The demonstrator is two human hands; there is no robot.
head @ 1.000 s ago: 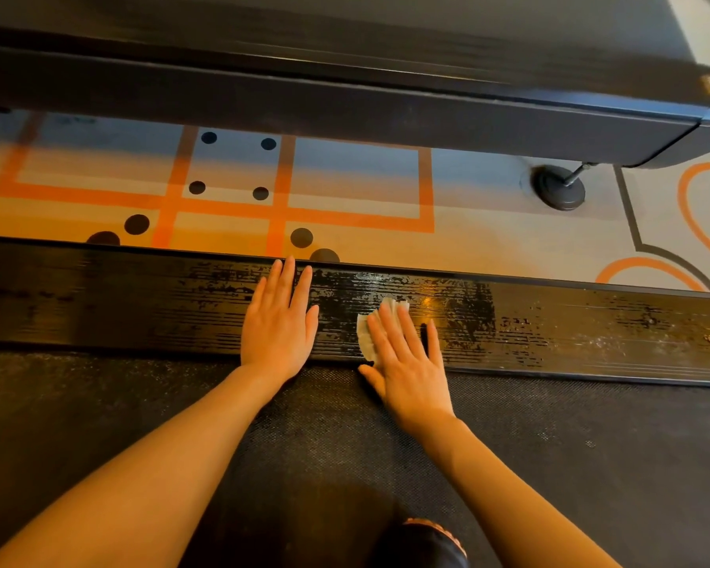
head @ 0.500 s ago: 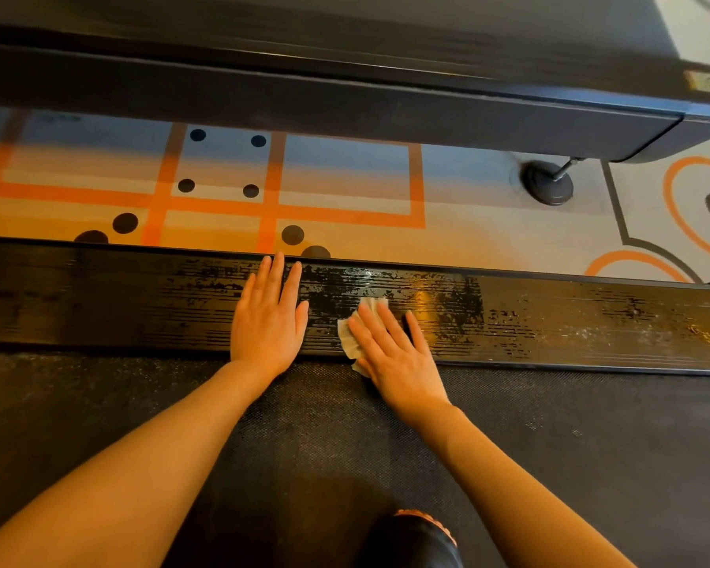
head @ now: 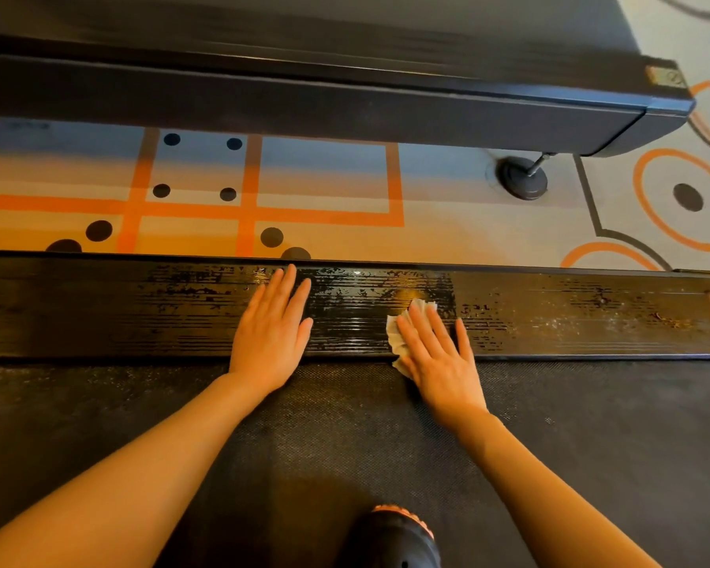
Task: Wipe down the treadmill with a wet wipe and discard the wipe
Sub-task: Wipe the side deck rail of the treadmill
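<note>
The treadmill's black ribbed side rail [head: 570, 321] runs left to right across the view, wet and shiny in the middle, dusty toward the right. Its dark belt [head: 591, 444] lies below the rail. My right hand [head: 439, 358] presses a crumpled white wet wipe [head: 396, 330] flat against the rail with straight fingers; the wipe shows past my fingertips and thumb side. My left hand [head: 273, 325] rests flat on the rail to the left of the wipe, fingers straight.
Beyond the rail lies patterned carpet [head: 324, 178] with orange lines and black dots. A second treadmill's dark frame [head: 345, 108] crosses the top, with a round levelling foot [head: 523, 182]. A dark shoe [head: 394, 535] stands on the belt at the bottom.
My right hand has slid the wipe to the right along the rail, away from my left hand. The left hand has stayed in place on the rail.
</note>
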